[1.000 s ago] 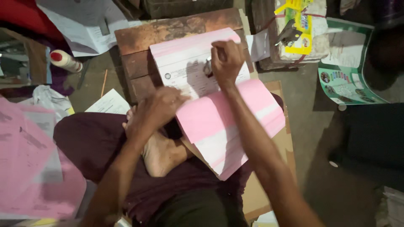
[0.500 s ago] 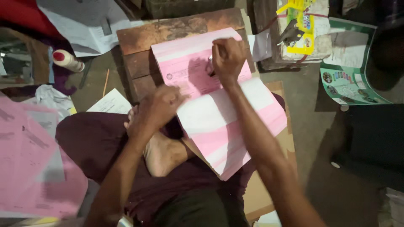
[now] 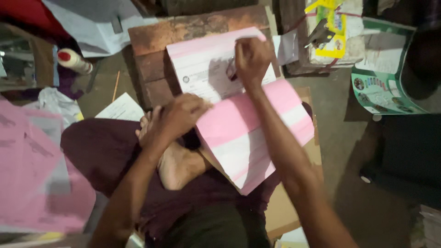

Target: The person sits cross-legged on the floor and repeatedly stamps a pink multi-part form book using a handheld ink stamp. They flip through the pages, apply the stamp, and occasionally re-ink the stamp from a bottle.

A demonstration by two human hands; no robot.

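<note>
On wooden board point(image 3: 156, 36), pink form point(image 3: 202, 64), right hand point(image 3: 250, 57) pressing, left hand point(image 3: 177, 119) beside

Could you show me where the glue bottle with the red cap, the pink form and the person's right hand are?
glue bottle point(image 3: 73, 61): head view, on its white body.
pink form point(image 3: 250, 133): head view, on the folded-over lower sheet.
right hand point(image 3: 250, 59): head view, on the back of the hand.

1. The paper form point(image 3: 239, 124) was banded pink and white.
2. The wooden table point(image 3: 183, 32) was rusty brown.
3. The trousers point(image 3: 101, 147) were dark maroon.
4. The bottle point(image 3: 76, 62) was white with a red cap.
5. The poster point(image 3: 381, 87) was green with small coloured pictures.
</note>
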